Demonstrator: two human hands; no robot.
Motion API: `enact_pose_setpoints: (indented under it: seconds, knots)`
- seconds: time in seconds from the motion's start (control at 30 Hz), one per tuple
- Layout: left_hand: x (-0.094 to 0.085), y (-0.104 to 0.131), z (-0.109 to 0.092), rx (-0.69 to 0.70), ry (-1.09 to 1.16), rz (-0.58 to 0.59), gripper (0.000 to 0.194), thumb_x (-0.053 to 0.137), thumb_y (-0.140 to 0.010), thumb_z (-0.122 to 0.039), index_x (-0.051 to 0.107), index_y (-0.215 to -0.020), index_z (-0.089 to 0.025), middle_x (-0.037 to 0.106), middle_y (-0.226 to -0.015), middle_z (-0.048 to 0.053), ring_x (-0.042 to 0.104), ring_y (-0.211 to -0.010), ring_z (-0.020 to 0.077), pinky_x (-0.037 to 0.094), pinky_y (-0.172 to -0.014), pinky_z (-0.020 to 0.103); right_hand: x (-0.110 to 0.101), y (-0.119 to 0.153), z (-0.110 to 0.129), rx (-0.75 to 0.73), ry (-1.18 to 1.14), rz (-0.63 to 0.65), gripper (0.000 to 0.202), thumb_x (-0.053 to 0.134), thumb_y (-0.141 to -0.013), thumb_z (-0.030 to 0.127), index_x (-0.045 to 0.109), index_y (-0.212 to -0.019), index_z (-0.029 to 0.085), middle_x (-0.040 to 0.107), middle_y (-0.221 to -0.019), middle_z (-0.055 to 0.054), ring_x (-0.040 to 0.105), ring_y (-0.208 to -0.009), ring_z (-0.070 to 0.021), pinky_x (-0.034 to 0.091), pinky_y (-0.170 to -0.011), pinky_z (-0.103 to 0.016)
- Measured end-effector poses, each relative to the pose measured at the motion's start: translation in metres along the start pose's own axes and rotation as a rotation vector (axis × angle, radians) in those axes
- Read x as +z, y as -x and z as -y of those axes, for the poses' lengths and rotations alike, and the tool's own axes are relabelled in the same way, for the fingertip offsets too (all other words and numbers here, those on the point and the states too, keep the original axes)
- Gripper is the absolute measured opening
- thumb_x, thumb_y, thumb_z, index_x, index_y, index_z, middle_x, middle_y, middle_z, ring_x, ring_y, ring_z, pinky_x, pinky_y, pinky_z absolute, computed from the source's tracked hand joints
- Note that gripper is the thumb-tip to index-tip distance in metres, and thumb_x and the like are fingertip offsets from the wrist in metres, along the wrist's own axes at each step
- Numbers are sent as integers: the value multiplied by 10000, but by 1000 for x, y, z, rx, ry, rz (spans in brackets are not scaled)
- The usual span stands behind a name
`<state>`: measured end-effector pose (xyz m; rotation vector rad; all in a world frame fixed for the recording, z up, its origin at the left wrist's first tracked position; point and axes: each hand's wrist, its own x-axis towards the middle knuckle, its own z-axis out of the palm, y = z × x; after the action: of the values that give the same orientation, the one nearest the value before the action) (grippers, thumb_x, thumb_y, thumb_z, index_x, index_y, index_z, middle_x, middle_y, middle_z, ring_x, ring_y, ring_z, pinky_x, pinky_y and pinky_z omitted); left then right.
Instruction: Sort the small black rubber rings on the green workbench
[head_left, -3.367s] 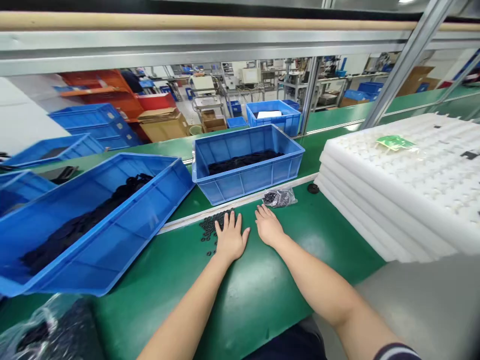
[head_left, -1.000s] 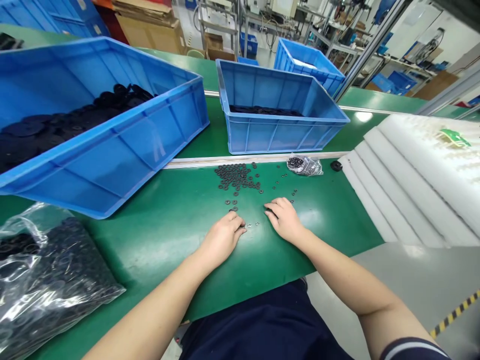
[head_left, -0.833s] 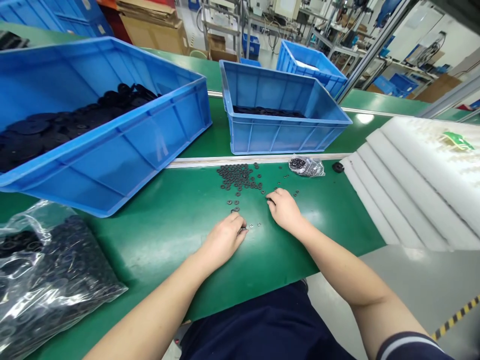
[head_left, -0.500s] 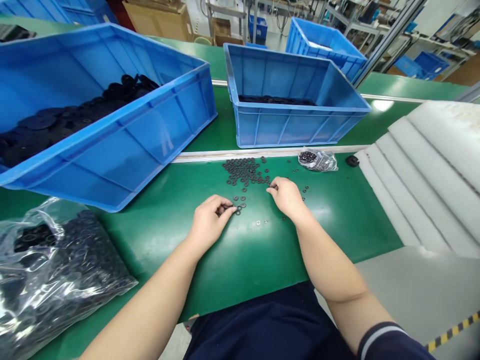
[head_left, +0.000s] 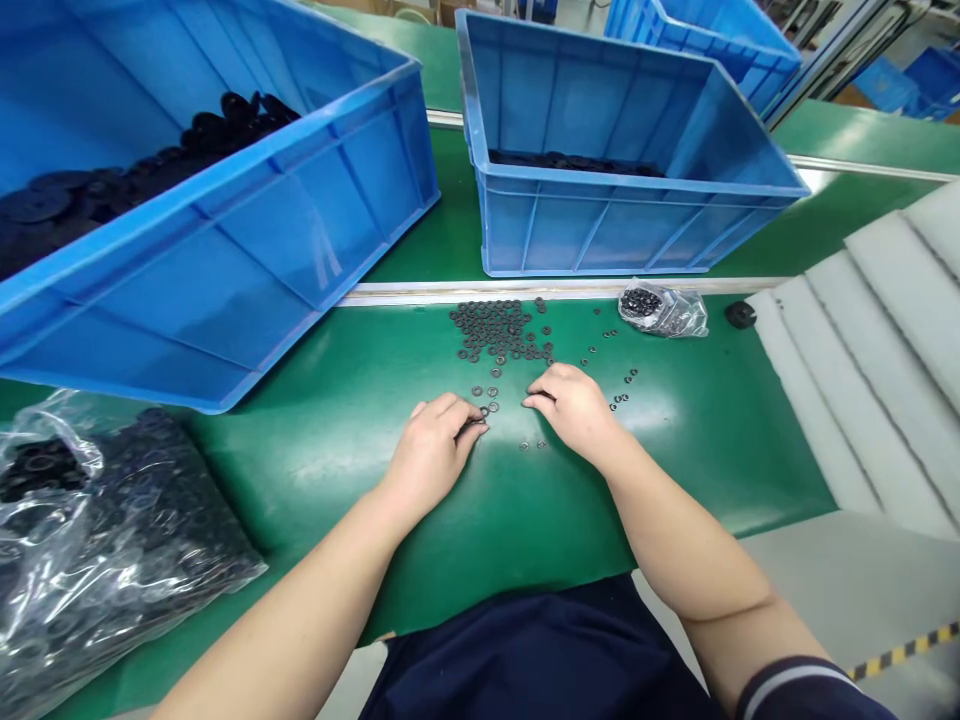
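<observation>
My left hand (head_left: pixel 435 450) rests on the green table with thumb and fingertips closed on a small black ring (head_left: pixel 482 413). A few more loose rings (head_left: pixel 493 391) lie just beyond those fingertips. To the right, my right hand (head_left: pixel 576 408) is pinched, and a dark sliver of a small black ring (head_left: pixel 538 394) shows between finger and thumb; the rest of it is hidden. Past both hands, a flat cluster of small black rings (head_left: pixel 491 328) spreads over the table. Two thin, shiny rings (head_left: pixel 532 445) lie between my hands, closer to me.
Two blue bins (head_left: pixel 322 240) (head_left: pixel 637 225) holding black parts stand at the back. A clear bag of black rings (head_left: pixel 142 540) lies at the left. A small bag (head_left: pixel 664 310), a black round part (head_left: pixel 741 314) and stacked white foam sheets (head_left: pixel 847 370) are at the right.
My right hand has drawn back from the cluster's edge, toward me and my left hand. The left hand stays nearly in place. The view has tipped downward.
</observation>
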<state>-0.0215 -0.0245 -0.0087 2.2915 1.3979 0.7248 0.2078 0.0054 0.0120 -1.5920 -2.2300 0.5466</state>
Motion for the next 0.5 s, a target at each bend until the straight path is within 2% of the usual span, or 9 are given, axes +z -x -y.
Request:
enact_pose_setpoints:
  seconds: [0.13,0.37,0.5]
  knots:
    - [0,2,1,2,22,-7,125,579,-943,-287,651,-949,-185,681,-929,60,631,-862,199,462,-808,348,-4,5,-2,-30,22,42,176,682,-879,187,720,-1051,199,682,-993,-84,611,-978,-235,496,-904,-379]
    - [-3,1,-1,-12,92,-10,186,531,-966,-305,675,-932,-192,682,-921,59,637,-869,188,475,-836,346,-3,6,3,-40,40,87,144,621,-894,136,721,-992,171,680,-982,-91,599,-961,-228,489,-903,-364]
    - [-3,-4,-4,-91,69,-82,204,558,-947,-320,650,-826,-184,651,-808,43,603,-807,191,453,-784,340,-3,7,4,-32,45,72,170,613,-895,126,709,-1025,179,678,-998,-90,601,-962,-223,490,-899,-363]
